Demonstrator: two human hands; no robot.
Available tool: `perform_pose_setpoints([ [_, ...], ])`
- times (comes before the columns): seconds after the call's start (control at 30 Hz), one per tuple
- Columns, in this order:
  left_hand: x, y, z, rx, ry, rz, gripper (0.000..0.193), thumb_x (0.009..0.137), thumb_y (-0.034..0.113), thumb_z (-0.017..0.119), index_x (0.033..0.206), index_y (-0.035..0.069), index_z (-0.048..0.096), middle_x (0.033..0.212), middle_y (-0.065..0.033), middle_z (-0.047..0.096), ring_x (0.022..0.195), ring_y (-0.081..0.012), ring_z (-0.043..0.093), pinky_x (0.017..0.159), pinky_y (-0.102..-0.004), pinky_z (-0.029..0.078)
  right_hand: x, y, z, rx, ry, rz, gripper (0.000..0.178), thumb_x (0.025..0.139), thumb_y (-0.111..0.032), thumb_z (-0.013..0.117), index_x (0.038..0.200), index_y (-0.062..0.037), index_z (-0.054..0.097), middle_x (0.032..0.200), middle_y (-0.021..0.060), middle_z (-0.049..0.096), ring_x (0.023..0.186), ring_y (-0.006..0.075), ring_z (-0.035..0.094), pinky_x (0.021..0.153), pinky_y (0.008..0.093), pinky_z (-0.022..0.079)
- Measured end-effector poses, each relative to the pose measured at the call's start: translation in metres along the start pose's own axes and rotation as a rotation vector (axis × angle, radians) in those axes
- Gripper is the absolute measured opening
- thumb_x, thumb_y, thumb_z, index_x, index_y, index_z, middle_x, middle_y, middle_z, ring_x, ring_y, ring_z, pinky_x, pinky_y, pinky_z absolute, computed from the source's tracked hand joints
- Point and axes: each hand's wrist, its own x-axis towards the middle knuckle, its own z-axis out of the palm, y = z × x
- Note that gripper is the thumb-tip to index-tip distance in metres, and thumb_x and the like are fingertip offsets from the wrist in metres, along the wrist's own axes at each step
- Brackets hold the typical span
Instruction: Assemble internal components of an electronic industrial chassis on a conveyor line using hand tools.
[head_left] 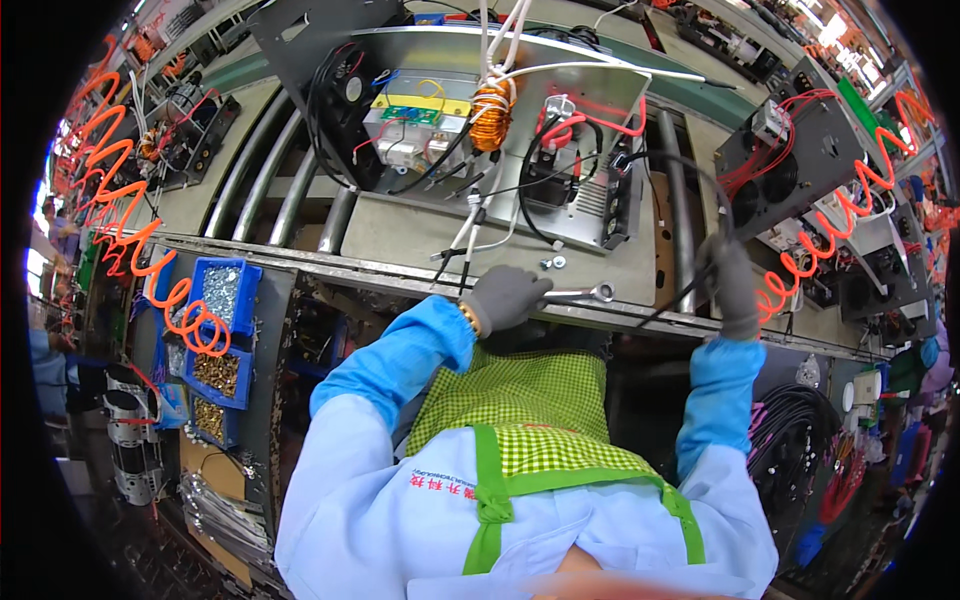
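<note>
My left hand [507, 298], in a grey glove, is at the front edge of the workbench, closed on the handle end of a metal wrench [580, 295]. The wrench's ring end points right. A few loose bolts or nuts [553, 263] lie just beyond it. To the right, my right hand [735, 290], gloved too and blurred by motion, grips a black cable [690, 160]. That cable arcs up and left to the side of an open metal chassis [590, 215]. Inside the chassis are a copper-wound coil [492, 115], a green circuit board [410, 114] and red and black wires.
Blue bins [222, 290] of screws and brass fittings hang at the left. Steel rollers [262, 170] flank the chassis. Orange coiled hoses [840, 230] hang at both sides. Another dark chassis [790, 150] stands at the right, above bundled black cables [800, 430].
</note>
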Motion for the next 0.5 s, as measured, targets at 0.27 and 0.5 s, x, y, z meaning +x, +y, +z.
perform_pose_setpoints([
  [0.27,0.001,-0.006,0.002,0.156,0.258,-0.101,0.028,0.077,0.020,0.063,0.103,0.011,0.058,0.095,-0.0073,0.058,0.095,-0.0273,0.055,0.082,-0.0408,0.042,0.069,-0.013,0.068,0.624,0.338,-0.003,0.038,0.096,-0.043,0.050,0.082,-0.0077,0.054,0.066,-0.0015,0.048,0.050,0.0031,0.040,0.039,0.0177,0.029],
  [0.5,-0.023,-0.015,-0.005,0.121,0.266,-0.150,0.031,0.077,0.021,0.063,0.106,0.012,0.057,0.097,-0.0066,0.057,0.098,-0.0280,0.054,0.088,-0.0424,0.042,0.090,-0.017,0.057,0.790,0.538,0.001,0.038,0.096,-0.042,0.050,0.082,-0.0064,0.053,0.065,-0.0008,0.046,0.051,0.0048,0.041,0.040,0.0183,0.032],
])
